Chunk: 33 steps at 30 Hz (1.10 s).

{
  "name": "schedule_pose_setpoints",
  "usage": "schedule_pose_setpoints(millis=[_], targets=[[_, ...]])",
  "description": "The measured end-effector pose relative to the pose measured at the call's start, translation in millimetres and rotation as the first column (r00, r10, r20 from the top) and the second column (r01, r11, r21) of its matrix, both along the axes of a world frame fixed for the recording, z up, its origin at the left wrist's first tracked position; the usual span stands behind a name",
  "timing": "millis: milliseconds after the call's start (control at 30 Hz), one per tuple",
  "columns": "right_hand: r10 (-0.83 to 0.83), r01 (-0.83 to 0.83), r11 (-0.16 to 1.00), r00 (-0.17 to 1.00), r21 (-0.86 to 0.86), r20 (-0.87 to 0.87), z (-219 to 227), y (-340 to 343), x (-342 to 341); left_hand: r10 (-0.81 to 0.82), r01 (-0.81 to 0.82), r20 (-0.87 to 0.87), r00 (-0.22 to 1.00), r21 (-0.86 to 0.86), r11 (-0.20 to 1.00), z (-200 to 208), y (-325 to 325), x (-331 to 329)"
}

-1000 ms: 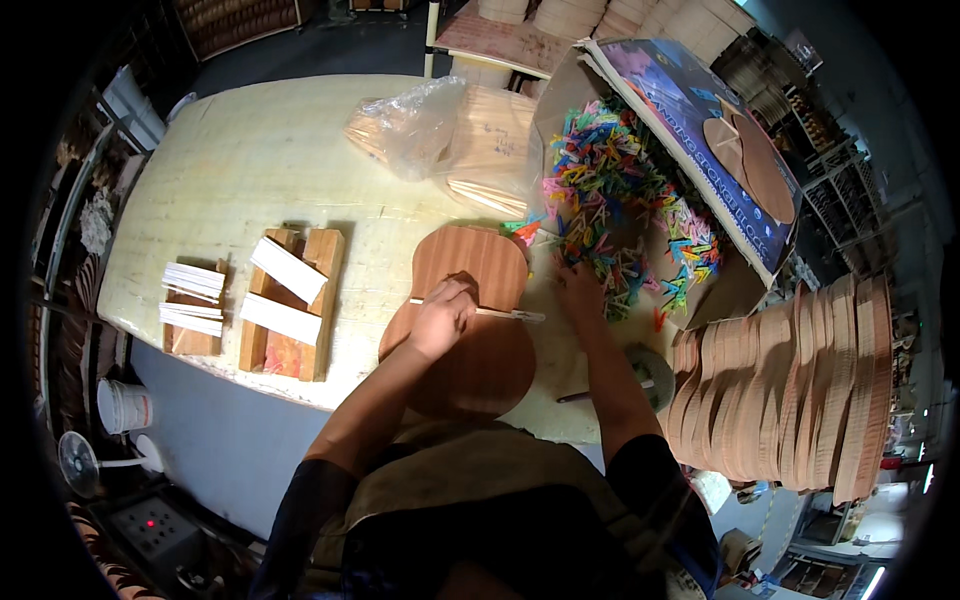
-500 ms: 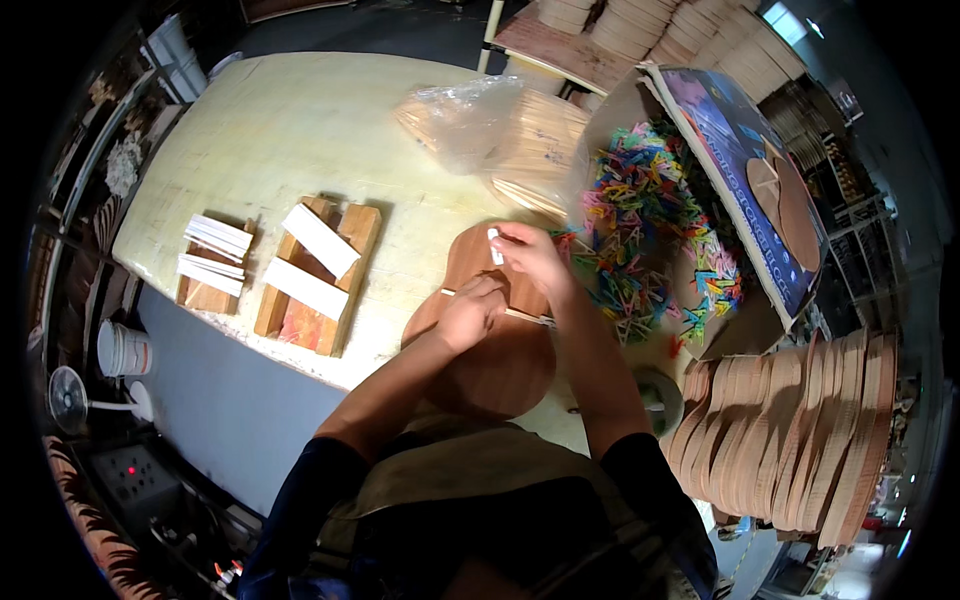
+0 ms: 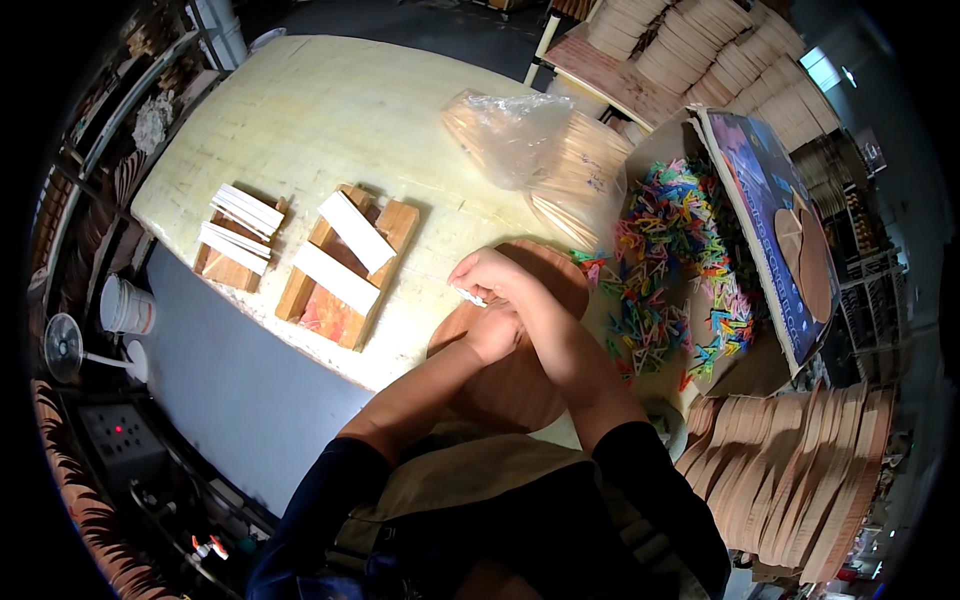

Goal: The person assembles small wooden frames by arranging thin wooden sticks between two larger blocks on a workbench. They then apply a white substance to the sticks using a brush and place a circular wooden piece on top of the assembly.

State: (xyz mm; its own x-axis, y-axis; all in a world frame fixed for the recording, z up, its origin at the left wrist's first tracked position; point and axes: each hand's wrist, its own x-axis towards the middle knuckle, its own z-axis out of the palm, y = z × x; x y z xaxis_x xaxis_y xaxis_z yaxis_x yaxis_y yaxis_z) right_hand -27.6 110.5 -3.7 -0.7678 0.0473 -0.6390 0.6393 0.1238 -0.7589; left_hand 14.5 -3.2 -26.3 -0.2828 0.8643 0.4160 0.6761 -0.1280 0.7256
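Observation:
A reddish-brown wooden guitar-shaped body lies on the table close in front of me, its waist and middle partly covered by my arms. Over its left edge, my right hand pinches a small white piece whose kind is too small to tell. My left hand rests curled on the wood just below, under the right wrist. Its fingertips are hidden, and whatever it grips cannot be made out.
Left on the pale table are two wooden racks bearing white strips. Beyond the body lie plastic-bagged wooden sticks. To the right, an open box holds colourful small clips; nearer stand stacked curved wooden pieces.
My right hand has swung left with the white piece, crossing over my left hand to the body's left edge. The whole view has shifted slightly.

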Motion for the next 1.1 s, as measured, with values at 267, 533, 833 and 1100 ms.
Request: schedule_pose_setpoints(millis=[267, 533, 833, 1100], targets=[[-0.087, 0.634, 0.650, 0.610, 0.419, -0.788, -12, 105, 60, -0.014, 0.031, -0.077, 0.997, 0.223, 0.974, 9, 4, -5], [0.330, 0.221, 0.339, 0.882, 0.914, -0.335, -34, 149, 162, 0.031, -0.019, -0.080, 0.996, 0.145, 0.989, 10, 4, 0], [0.251, 0.273, 0.267, 0.906, 0.924, -0.340, -53, 145, 193, 0.015, -0.008, -0.081, 0.997, 0.079, 0.997, 12, 3, 2], [0.096, 0.304, 0.285, 0.934, 0.909, -0.343, -40, 140, 275, -0.042, 0.048, -0.096, 0.995, 0.069, 0.996, 24, 9, 5]])
